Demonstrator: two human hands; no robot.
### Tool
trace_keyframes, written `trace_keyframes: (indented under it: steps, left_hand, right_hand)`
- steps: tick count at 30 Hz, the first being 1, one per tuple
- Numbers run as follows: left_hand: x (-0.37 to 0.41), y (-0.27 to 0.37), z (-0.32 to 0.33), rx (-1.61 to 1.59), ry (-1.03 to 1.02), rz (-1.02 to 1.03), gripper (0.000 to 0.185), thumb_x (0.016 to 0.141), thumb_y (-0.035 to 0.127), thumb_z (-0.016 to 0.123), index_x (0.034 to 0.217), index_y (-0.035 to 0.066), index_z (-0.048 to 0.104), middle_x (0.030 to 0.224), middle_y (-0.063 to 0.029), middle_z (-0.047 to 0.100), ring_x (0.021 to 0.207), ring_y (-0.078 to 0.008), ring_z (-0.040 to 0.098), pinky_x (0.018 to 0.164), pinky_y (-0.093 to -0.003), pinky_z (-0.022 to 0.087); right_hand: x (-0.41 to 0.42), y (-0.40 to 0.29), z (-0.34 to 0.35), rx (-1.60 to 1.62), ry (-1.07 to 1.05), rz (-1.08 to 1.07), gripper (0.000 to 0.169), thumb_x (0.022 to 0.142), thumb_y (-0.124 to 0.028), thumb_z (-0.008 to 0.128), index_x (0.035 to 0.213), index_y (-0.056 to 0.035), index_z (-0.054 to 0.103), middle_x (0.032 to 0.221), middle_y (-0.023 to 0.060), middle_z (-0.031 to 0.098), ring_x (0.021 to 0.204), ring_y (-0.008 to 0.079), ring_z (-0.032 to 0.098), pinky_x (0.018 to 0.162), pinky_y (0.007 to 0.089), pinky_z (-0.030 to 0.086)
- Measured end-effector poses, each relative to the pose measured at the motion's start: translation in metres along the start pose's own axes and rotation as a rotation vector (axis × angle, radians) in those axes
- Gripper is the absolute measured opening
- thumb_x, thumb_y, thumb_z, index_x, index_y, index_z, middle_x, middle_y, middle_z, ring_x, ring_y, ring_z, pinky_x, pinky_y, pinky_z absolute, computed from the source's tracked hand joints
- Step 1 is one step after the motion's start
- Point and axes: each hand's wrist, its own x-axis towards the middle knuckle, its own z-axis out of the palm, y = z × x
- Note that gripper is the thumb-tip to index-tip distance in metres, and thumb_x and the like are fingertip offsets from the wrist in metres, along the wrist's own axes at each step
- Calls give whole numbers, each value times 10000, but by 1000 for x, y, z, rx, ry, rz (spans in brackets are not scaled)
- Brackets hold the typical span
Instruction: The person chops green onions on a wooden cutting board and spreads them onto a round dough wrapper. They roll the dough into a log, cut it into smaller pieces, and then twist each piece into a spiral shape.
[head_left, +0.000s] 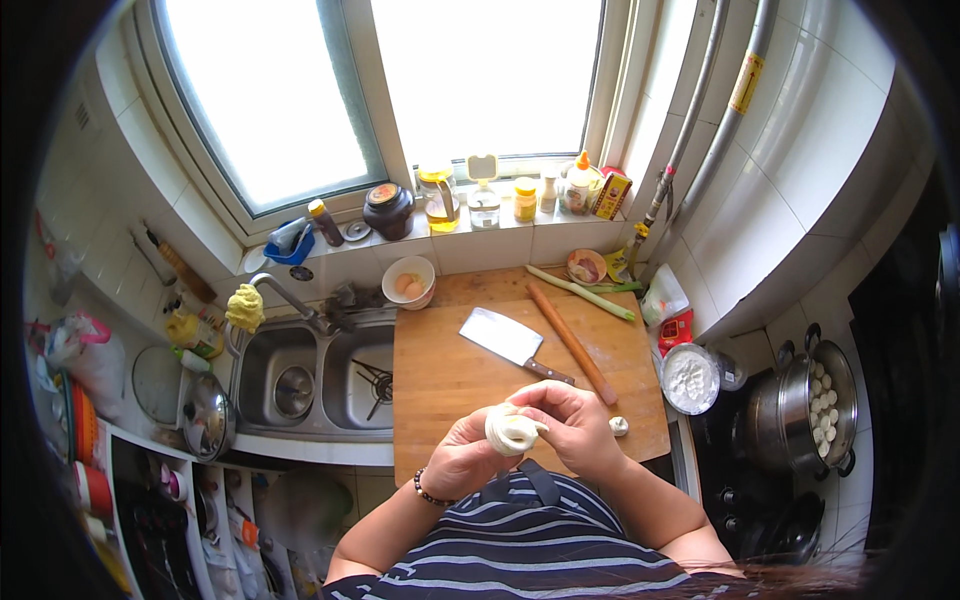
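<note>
Both of my hands hold a piece of white dough (512, 430), rolled into a ring-like coil, above the near part of a wooden cutting board (431, 375). My left hand (466, 450) cups it from the left, while the fingers of my right hand (574, 424) pinch its right side and top. A small lump of dough (618, 426) lies on the board, right of my right hand. Beyond my hands a cleaver (504, 337) with a brown handle lies flat. Beside it a wooden rolling pin (571, 341) rests at a slant.
A bowl of eggs (409, 282) stands behind the double sink (281, 345) on the left. Leeks (592, 298) cross the board's far right corner. At right are a bowl of flour (690, 379) and a steamer pot (795, 409) holding several small dough pieces on the stove. Jars line the windowsill (487, 247).
</note>
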Motion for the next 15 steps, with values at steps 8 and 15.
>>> trace_keyframes:
  steps: [8,15]
  left_hand:
    - [11,4,10,150,80,26,380,1011,166,625,1339,-22,586,1167,-87,656,945,-137,591,834,-287,487]
    - [14,7,29,314,217,28,303,1060,161,562,1296,-24,518,1088,-101,663,905,-147,618,838,-281,504]
  right_hand:
    - [-10,19,-5,206,150,-16,149,976,-33,654,1110,29,671,1084,100,716,986,145,688,911,283,552]
    - [-12,20,-4,118,219,-110,138,975,-16,659,1105,27,679,1032,95,736,948,129,696,881,267,556]
